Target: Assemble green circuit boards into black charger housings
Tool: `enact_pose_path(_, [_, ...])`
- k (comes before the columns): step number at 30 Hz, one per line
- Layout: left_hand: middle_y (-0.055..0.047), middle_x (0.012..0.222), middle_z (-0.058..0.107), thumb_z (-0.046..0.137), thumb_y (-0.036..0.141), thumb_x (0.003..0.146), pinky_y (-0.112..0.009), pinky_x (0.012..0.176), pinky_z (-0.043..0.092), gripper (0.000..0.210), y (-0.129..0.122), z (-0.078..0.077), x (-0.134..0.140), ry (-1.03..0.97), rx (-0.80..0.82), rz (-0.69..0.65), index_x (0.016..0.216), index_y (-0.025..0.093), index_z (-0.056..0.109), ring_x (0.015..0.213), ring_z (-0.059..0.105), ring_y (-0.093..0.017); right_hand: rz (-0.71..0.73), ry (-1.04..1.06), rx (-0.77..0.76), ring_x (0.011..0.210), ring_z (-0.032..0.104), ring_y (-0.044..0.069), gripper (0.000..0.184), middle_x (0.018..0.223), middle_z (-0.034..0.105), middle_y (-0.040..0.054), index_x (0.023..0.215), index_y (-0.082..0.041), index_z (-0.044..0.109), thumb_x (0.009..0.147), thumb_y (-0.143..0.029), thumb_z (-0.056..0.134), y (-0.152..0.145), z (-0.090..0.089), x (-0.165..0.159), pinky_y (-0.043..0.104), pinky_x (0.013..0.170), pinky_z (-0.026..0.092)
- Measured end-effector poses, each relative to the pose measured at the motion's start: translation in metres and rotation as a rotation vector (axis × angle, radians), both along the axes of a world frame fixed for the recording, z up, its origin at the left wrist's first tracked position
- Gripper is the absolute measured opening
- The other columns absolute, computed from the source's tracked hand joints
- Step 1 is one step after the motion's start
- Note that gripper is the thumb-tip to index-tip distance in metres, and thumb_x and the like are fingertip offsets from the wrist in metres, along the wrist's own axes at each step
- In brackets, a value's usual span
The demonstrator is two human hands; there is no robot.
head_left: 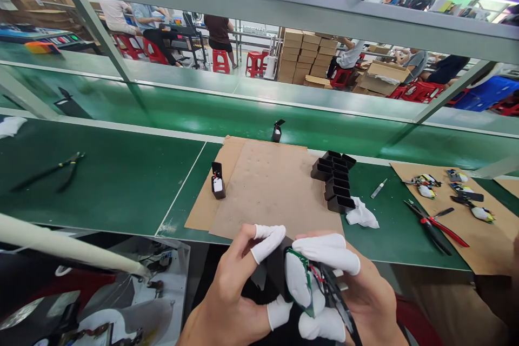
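In front of my body, my left hand is closed around a black plastic case. White finger covers sit on its fingertips. My right hand, also in white finger covers, grips a green circuit board assembly with a white pad, red wires and a black flap. The assembly is at the case's open end, and I cannot tell how far inside it sits. Beyond my hands lies a cardboard sheet. One filled black case stands on its left side, and another filled case at its far edge.
Several open black cases cluster at the cardboard's right, beside a white cloth and a small tube. Red-handled pliers and circuit assemblies lie farther right. Cutters rest at left. A shelf beam crosses above.
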State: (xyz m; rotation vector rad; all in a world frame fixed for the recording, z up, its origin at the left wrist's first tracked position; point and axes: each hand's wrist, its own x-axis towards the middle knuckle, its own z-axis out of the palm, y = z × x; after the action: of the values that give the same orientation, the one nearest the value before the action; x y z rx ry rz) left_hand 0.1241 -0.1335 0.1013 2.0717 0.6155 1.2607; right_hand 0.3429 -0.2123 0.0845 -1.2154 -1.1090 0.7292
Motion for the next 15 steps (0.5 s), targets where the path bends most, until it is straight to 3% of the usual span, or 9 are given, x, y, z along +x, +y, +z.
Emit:
enact_pose_path(8, [-0.010,0.124,0.062,0.084,0.017,0.084,-0.033,0.093,0.065,0.077,0.000,0.001,0.001,-0.008,0.010,0.018,0.155,0.024,0.056,0.108,0.071,-0.022,0.043,-0.047,-0.033,0.139,0.063,0.046,0.054,0.129,0.081,0.0060,0.092,-0.046,0.085,0.044,-0.049,0.108,0.001,0.013,0.000,0.044,0.088,0.067])
enact_pose_path(15, [-0.009,0.120,0.064,0.087,0.019,0.083,-0.031,0.091,0.064,0.078,0.001,0.001,0.001,-0.030,-0.010,-0.005,0.155,0.025,0.057,0.106,0.071,-0.022,0.096,-0.061,-0.015,0.135,0.067,0.045,0.056,0.130,0.080,0.0072,0.105,-0.045,0.085,0.053,-0.050,0.105,0.009,0.021,-0.004,0.043,0.092,0.068])
